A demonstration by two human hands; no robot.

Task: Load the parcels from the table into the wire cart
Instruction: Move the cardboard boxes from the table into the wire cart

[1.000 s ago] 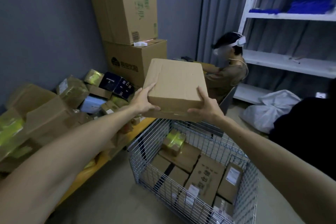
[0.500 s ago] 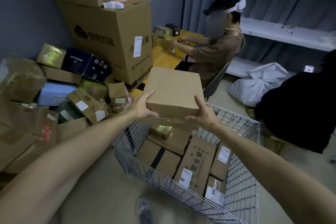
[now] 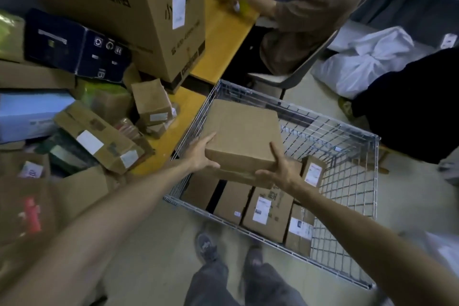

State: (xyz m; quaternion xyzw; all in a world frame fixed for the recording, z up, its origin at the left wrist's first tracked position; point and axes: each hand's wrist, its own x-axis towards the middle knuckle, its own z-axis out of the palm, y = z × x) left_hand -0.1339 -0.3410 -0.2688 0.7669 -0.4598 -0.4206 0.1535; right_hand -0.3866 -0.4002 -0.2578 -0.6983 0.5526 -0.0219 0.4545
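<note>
Fingers (image 3: 212, 165) of the left hand (image 3: 200, 154) curl under the near left corner of a plain cardboard parcel (image 3: 244, 131), with the thumb laid along its side. The right hand (image 3: 279, 169) grips the near right corner the same way, thumb up the edge. Between them the parcel is held over the wire cart (image 3: 347, 176). Below the fingers, labelled boxes (image 3: 269, 208) lie in the cart. To their left, the yellow table (image 3: 171, 139) carries piled parcels (image 3: 99, 136).

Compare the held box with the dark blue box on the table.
The held box is brown cardboard; the dark blue box carries white symbols. The held box is gripped by the left hand and right hand over the wire cart; the dark blue box lies piled on the table. Both are closed.
</note>
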